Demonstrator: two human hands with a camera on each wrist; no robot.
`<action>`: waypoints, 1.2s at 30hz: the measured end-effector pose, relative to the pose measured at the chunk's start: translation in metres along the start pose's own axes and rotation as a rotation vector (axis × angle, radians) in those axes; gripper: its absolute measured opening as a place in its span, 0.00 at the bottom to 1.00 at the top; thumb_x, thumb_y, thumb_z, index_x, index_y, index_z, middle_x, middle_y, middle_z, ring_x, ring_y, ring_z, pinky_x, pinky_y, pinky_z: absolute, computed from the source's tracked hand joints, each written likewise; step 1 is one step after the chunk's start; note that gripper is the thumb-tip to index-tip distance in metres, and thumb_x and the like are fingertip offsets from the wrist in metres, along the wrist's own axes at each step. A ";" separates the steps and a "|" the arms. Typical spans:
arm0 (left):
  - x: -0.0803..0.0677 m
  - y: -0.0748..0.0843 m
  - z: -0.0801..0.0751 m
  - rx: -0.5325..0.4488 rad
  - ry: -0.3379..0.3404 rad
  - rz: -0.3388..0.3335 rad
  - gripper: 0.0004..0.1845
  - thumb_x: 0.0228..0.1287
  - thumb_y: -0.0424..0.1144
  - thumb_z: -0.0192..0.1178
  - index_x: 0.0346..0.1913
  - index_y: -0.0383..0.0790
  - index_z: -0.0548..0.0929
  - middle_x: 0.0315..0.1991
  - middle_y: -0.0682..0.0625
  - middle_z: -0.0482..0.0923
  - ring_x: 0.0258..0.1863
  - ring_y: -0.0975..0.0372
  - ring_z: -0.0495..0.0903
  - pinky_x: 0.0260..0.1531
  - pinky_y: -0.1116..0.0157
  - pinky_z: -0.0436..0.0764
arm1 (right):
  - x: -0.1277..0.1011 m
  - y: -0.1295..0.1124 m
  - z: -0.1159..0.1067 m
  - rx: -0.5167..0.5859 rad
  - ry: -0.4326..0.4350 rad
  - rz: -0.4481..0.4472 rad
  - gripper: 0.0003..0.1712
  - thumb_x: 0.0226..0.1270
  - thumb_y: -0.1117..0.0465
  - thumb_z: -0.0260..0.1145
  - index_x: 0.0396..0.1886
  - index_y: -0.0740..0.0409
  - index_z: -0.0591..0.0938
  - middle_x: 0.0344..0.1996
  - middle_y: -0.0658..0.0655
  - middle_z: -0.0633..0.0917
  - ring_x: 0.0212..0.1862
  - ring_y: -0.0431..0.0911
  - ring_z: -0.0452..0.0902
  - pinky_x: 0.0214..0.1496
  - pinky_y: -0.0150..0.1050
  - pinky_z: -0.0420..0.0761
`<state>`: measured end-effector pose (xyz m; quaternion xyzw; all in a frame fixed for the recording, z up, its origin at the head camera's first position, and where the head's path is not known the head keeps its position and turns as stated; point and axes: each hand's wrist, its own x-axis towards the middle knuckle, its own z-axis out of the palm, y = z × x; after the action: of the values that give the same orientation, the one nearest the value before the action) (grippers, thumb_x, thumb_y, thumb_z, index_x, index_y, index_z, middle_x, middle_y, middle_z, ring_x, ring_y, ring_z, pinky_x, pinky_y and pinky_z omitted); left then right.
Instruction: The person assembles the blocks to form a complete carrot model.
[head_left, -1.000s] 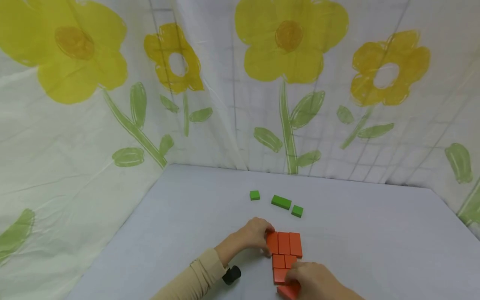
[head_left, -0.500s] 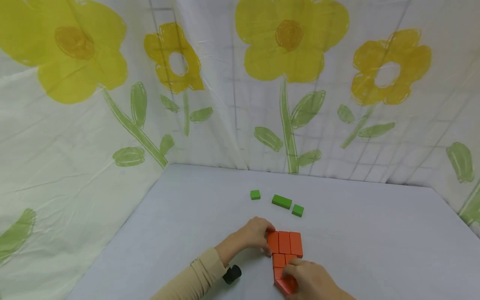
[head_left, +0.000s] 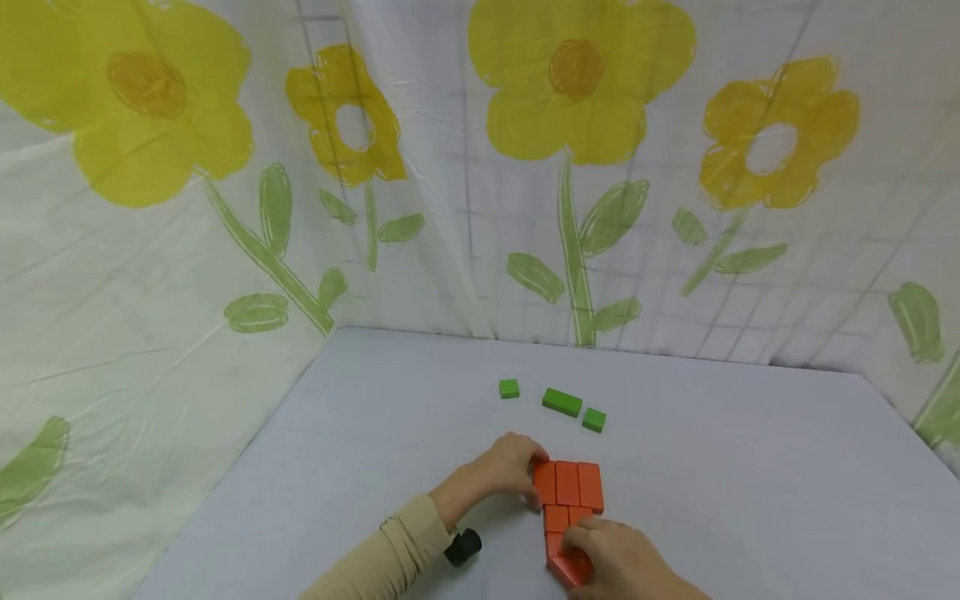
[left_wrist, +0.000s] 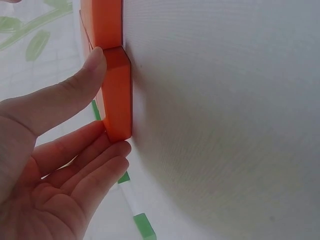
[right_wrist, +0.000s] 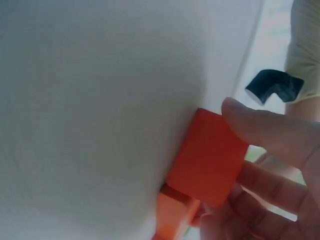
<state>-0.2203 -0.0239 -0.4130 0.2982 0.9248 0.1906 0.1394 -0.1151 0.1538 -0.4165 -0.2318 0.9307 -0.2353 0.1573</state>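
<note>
Red wooden blocks lie flat together on the table: a row of three upright ones (head_left: 567, 483), two small ones (head_left: 557, 518) below, and another partly covered. My left hand (head_left: 506, 468) is at the row's left block. In the left wrist view its thumb touches one end of that block (left_wrist: 118, 95) and its fingertips the other. My right hand (head_left: 626, 560) pinches a red block (head_left: 567, 572) at the near end of the arrangement. It sits slantwise against the block above. In the right wrist view the thumb and fingers hold this block (right_wrist: 207, 157) by its sides.
Beyond the red blocks lie a small green block (head_left: 508, 388), a longer green block (head_left: 562, 402) and another small green block (head_left: 593, 419). A black device (head_left: 462, 547) is at the left wrist. A flowered cloth (head_left: 442, 208) hangs behind the table.
My right hand has moved its red block slightly left and away from me, closing the gap to the arrangement. In the last half second little differs. My left hand stays at its block.
</note>
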 end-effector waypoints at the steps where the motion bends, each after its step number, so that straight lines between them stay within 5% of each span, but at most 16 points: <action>1: 0.000 0.000 0.000 0.002 0.001 -0.002 0.28 0.42 0.38 0.80 0.51 0.38 0.84 0.45 0.52 0.82 0.45 0.64 0.76 0.50 0.67 0.75 | 0.000 0.000 -0.002 -0.003 0.000 -0.004 0.20 0.47 0.54 0.80 0.39 0.56 0.85 0.28 0.40 0.75 0.29 0.36 0.67 0.32 0.32 0.73; 6: 0.002 -0.001 0.001 -0.005 -0.004 -0.002 0.29 0.41 0.38 0.80 0.50 0.37 0.84 0.44 0.52 0.82 0.44 0.64 0.76 0.49 0.68 0.75 | 0.002 -0.003 -0.030 0.029 0.046 -0.009 0.24 0.43 0.53 0.81 0.42 0.56 0.85 0.33 0.43 0.81 0.34 0.41 0.72 0.36 0.39 0.76; 13: 0.001 0.000 0.000 -0.042 -0.022 -0.012 0.28 0.42 0.37 0.80 0.51 0.37 0.84 0.42 0.52 0.81 0.40 0.66 0.74 0.47 0.68 0.75 | 0.041 0.021 -0.073 -0.006 0.283 0.058 0.14 0.56 0.58 0.75 0.38 0.62 0.85 0.29 0.51 0.82 0.33 0.45 0.76 0.32 0.40 0.76; 20: 0.000 0.001 -0.001 -0.060 -0.020 -0.009 0.29 0.42 0.36 0.80 0.51 0.35 0.84 0.42 0.52 0.81 0.40 0.66 0.74 0.46 0.69 0.75 | 0.092 0.067 -0.073 -0.074 0.353 0.119 0.15 0.61 0.66 0.68 0.46 0.70 0.82 0.40 0.64 0.84 0.44 0.57 0.80 0.43 0.50 0.80; 26: -0.001 -0.001 0.002 -0.041 -0.004 0.037 0.28 0.42 0.36 0.80 0.50 0.34 0.84 0.40 0.52 0.80 0.38 0.67 0.74 0.44 0.71 0.75 | 0.124 0.078 -0.067 -0.158 0.364 0.150 0.22 0.63 0.64 0.66 0.52 0.75 0.79 0.49 0.71 0.81 0.53 0.63 0.77 0.54 0.55 0.75; 36: -0.002 -0.007 0.003 -0.087 0.006 0.075 0.29 0.42 0.35 0.79 0.51 0.33 0.83 0.42 0.49 0.81 0.43 0.65 0.77 0.46 0.71 0.75 | 0.137 0.077 -0.065 -0.224 0.381 0.095 0.06 0.56 0.67 0.69 0.28 0.66 0.80 0.26 0.57 0.78 0.31 0.49 0.74 0.34 0.46 0.75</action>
<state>-0.2212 -0.0292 -0.4180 0.3258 0.9042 0.2366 0.1424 -0.2842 0.1680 -0.4266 -0.1551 0.9738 -0.1624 -0.0368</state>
